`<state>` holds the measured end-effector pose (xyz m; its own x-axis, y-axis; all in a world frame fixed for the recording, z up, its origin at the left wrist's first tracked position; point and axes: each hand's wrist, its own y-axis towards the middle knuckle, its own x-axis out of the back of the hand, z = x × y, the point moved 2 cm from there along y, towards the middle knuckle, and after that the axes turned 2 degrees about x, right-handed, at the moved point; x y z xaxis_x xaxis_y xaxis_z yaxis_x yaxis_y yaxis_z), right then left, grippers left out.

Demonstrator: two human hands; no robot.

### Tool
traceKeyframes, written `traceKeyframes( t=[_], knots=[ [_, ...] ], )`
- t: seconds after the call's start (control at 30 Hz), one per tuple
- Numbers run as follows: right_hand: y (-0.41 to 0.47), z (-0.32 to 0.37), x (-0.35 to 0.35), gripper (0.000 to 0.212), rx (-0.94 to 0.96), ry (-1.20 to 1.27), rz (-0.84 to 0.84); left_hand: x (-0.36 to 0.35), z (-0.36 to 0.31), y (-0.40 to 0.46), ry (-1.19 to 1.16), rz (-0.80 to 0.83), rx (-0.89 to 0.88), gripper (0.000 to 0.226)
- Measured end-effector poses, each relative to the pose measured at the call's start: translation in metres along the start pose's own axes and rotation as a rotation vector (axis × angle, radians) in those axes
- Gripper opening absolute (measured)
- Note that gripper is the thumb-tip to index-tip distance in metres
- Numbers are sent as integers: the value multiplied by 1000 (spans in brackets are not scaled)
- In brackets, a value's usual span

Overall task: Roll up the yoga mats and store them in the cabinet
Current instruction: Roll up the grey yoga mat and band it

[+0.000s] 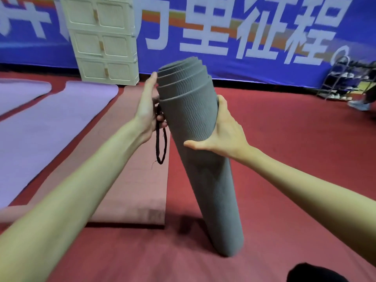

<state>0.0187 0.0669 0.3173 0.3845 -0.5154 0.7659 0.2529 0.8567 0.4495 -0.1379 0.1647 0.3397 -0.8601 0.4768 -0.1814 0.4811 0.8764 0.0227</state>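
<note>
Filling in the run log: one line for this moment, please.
stage: tying | grey rolled mat on end, tilted | right hand grips mat | left hand steadies top, holds black cord | pink mat flat | cabinet shut

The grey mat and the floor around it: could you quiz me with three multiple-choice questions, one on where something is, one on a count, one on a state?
1. Where does the cream cabinet stand?
A. Against the blue banner, beyond the flat mats
B. Right of the grey mat, by the rack
C. Behind the person

2. How many mats lie flat on the red floor?
A. One
B. Three
C. Five

3. What state is the grey mat in?
A. Spread flat
B. Folded in half
C. Rolled up, stood on end, tilted

Answers:
1 A: it stands at the blue banner, past the far ends of the mats.
2 B: two purple mats and one pink mat are in view.
3 C: the spiral layers show at the top, the left hand and the right hand steady it, and a black cord hangs from the left grip.
</note>
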Motion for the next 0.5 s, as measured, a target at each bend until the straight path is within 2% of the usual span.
traceKeyframes(
  t=[0.17,0.33,0.43,0.5],
  knots=[
    [3,-44,41,126,-13,55,-70,-70,-26,10,145,31,-50,60],
    [3,-86,61,114,-10,140,10,-118,-28,15,278,33,43,80],
    [17,-94,72,93,-91,487,-4,-138,-36,18,352,9,94,69],
    [40,-95,83,94,-243,773,-94,-150,-40,19,412,9,107,61]
  ],
)
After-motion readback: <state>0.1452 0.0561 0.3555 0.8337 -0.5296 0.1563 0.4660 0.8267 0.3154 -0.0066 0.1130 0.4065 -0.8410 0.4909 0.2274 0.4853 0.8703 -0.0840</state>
